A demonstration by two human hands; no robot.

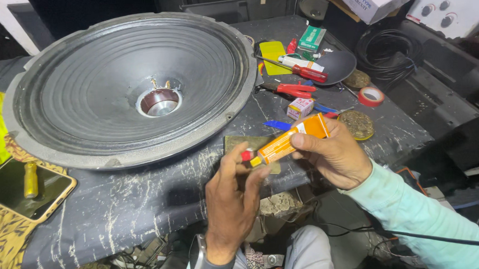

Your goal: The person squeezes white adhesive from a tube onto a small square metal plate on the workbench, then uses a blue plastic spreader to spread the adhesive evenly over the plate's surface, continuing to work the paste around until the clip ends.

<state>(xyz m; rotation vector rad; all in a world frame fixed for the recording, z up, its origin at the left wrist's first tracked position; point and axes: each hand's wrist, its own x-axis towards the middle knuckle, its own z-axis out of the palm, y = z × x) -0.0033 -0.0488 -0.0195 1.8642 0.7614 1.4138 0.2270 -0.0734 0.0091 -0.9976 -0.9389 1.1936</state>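
While my hands work over the dark scratched counter (146,196), a large grey speaker cone (131,85) lies to the left, a green box (311,38) and small pink-and-white carton (300,108) farther right. My left hand (234,201) pinches the red cap (247,155) of the orange glue tube (287,141); my right hand (336,157) grips its body.

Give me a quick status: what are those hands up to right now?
Right hand grips orange glue tube. Left hand, fingers on its red cap. Big speaker cone sits beyond on the table, nothing blocking.
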